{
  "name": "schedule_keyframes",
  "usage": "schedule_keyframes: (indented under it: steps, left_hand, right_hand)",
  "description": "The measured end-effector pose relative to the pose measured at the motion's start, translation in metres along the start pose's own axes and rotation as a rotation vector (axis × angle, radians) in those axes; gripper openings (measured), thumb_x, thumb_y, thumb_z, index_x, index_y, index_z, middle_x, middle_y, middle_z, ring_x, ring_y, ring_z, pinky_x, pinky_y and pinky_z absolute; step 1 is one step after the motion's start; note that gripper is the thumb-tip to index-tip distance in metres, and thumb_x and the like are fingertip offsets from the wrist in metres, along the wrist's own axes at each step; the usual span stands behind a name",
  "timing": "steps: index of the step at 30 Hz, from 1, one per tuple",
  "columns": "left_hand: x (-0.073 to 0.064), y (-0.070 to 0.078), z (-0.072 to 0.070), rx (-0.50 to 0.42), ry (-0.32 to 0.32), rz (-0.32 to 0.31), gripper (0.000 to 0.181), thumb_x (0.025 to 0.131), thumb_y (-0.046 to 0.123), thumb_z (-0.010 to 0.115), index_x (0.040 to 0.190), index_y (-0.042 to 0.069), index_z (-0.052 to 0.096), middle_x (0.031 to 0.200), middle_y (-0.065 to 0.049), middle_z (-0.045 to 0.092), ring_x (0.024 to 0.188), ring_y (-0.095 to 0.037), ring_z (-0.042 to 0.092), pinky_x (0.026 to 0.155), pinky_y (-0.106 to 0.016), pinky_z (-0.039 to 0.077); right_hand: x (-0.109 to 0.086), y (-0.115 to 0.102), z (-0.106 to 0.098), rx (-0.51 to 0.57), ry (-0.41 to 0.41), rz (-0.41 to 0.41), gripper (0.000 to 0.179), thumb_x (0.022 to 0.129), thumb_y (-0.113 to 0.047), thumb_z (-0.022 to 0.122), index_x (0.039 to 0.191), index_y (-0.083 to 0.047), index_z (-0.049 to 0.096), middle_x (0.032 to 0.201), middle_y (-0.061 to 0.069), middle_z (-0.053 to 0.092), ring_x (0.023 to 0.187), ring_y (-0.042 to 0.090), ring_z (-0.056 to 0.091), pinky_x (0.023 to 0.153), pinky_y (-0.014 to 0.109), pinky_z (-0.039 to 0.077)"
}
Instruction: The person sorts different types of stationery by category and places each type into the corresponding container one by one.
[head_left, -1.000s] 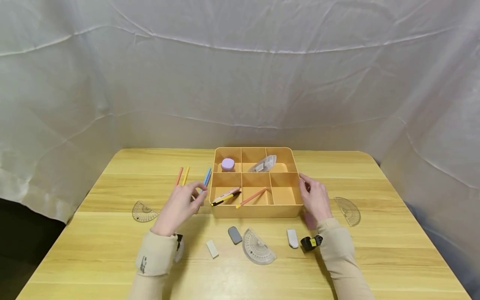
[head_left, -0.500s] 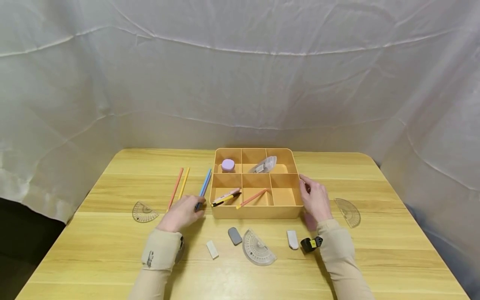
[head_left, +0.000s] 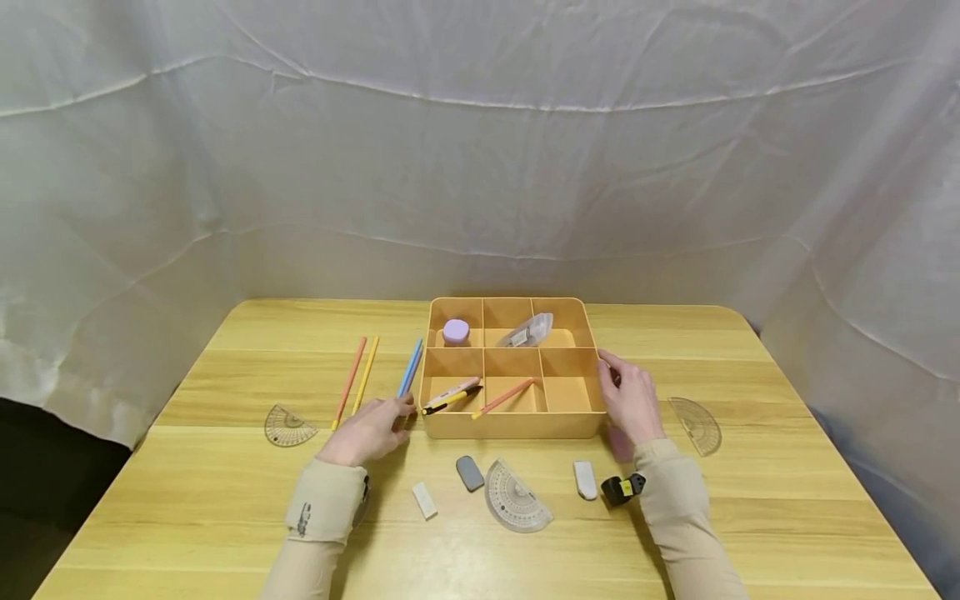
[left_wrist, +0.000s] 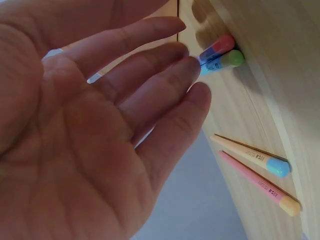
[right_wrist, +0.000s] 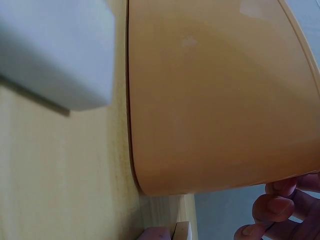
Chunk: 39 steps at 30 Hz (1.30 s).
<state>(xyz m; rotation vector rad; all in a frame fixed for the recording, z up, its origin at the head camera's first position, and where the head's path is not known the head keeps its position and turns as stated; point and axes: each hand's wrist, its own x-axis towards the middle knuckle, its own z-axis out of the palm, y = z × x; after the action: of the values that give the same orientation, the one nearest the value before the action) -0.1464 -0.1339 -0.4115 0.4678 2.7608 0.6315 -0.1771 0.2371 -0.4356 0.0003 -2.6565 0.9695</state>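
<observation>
A pale cloth backdrop hangs behind the table, which carries an orange compartmented box. The right hand touches its right side, fingers loosely bent; the left hand, fingers relaxed and released, lies at the near ends of two blue pens just left of the box.

Your two blue pencils lie close together on the worktop, just left of the pale orange organizer, slanting with their far ends nearer its side; one ends in red, the other in green. Your organizer sits upright, open-topped, divided.
</observation>
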Motion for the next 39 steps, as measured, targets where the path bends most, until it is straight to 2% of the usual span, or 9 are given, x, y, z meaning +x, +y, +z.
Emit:
schedule_keyframes:
  steps: [8, 12, 14, 17, 22, 26, 30, 33, 39]
  left_hand:
    - [0.0005, 0.0009, -0.0007, 0.002, -0.032, -0.028, 0.046, 0.092, 0.004, 0.066, 0.136, -0.006, 0.057, 0.154, -0.021, 0.045, 0.137, -0.045, 0.049, 0.108, -0.053, 0.048]
    - [0.0008, 0.0004, 0.0002, -0.012, -0.035, -0.042, 0.043, 0.092, 0.003, 0.065, 0.134, -0.006, 0.060, 0.155, -0.023, 0.044, 0.095, -0.031, 0.067, 0.071, -0.030, 0.055]
    - [0.0005, 0.0001, 0.0006, -0.027, -0.034, -0.045, 0.041, 0.092, 0.002, 0.065, 0.132, -0.006, 0.061, 0.155, -0.024, 0.043, 0.068, -0.019, 0.055, 0.056, -0.022, 0.042]
    - [-0.0002, -0.0002, 0.0008, -0.026, -0.040, -0.025, 0.025, 0.091, 0.000, 0.065, 0.114, -0.007, 0.069, 0.154, -0.027, 0.042, 0.058, -0.013, 0.038, 0.050, -0.018, 0.032]
    - [-0.0012, 0.0014, -0.0012, -0.004, -0.065, -0.030, 0.027, 0.092, 0.003, 0.067, 0.117, -0.007, 0.068, 0.155, -0.027, 0.042, 0.094, -0.031, 0.066, 0.071, -0.029, 0.052]
    - [-0.0020, 0.0031, -0.0028, 0.003, -0.069, -0.056, 0.035, 0.092, 0.004, 0.068, 0.125, -0.006, 0.066, 0.153, -0.024, 0.046, 0.136, -0.044, 0.050, 0.098, -0.047, 0.053]
    - [-0.0027, 0.0032, -0.0034, 0.000, -0.023, -0.034, 0.011, 0.088, -0.003, 0.065, 0.093, -0.001, 0.075, 0.113, -0.019, 0.072, 0.091, -0.027, 0.067, 0.068, -0.030, 0.051]
    - [-0.0033, 0.0025, -0.0033, -0.003, 0.018, -0.016, 0.019, 0.083, -0.010, 0.060, 0.072, 0.003, 0.070, 0.075, -0.005, 0.061, 0.063, -0.014, 0.046, 0.054, -0.021, 0.034]
    - [-0.0040, 0.0021, -0.0033, -0.010, 0.064, -0.010, 0.022, 0.079, -0.014, 0.060, 0.071, 0.003, 0.072, 0.066, -0.002, 0.057, 0.059, -0.012, 0.044, 0.051, -0.019, 0.033]
  right_hand:
    - [0.0002, -0.0001, 0.0006, -0.004, 0.008, -0.009, 0.036, 0.104, -0.013, 0.049, 0.132, 0.004, 0.062, 0.095, 0.025, 0.073, 0.071, 0.028, 0.060, 0.062, 0.030, 0.045]
    - [0.0006, 0.0001, 0.0011, -0.003, 0.011, -0.009, 0.036, 0.104, -0.014, 0.049, 0.132, 0.004, 0.062, 0.098, 0.027, 0.073, 0.072, 0.028, 0.061, 0.063, 0.032, 0.047]
    - [0.0005, -0.0001, 0.0014, -0.003, 0.009, -0.007, 0.037, 0.104, -0.014, 0.049, 0.133, 0.004, 0.062, 0.100, 0.027, 0.073, 0.073, 0.029, 0.063, 0.065, 0.033, 0.049]
    - [0.0007, 0.0001, 0.0015, 0.000, 0.007, -0.002, 0.037, 0.104, -0.015, 0.048, 0.133, 0.004, 0.061, 0.105, 0.029, 0.073, 0.076, 0.031, 0.065, 0.067, 0.036, 0.052]
    - [0.0006, -0.0011, 0.0004, 0.007, 0.003, 0.005, 0.037, 0.104, -0.015, 0.048, 0.134, 0.004, 0.061, 0.104, 0.029, 0.073, 0.077, 0.031, 0.065, 0.068, 0.036, 0.052]
    - [0.0005, -0.0015, -0.0002, 0.002, -0.003, 0.009, 0.037, 0.105, -0.014, 0.048, 0.134, 0.003, 0.061, 0.102, 0.028, 0.073, 0.078, 0.032, 0.064, 0.069, 0.036, 0.051]
    - [0.0004, -0.0022, -0.0006, -0.003, -0.005, 0.011, 0.037, 0.105, -0.014, 0.048, 0.134, 0.003, 0.061, 0.103, 0.028, 0.073, 0.081, 0.033, 0.065, 0.071, 0.039, 0.051]
    - [0.0003, -0.0026, -0.0009, -0.002, -0.001, 0.008, 0.037, 0.104, -0.014, 0.048, 0.134, 0.003, 0.061, 0.100, 0.027, 0.073, 0.079, 0.032, 0.064, 0.070, 0.037, 0.051]
    - [0.0001, -0.0023, -0.0007, -0.002, 0.003, 0.000, 0.036, 0.104, -0.013, 0.048, 0.133, 0.004, 0.061, 0.100, 0.028, 0.073, 0.078, 0.032, 0.064, 0.069, 0.037, 0.051]
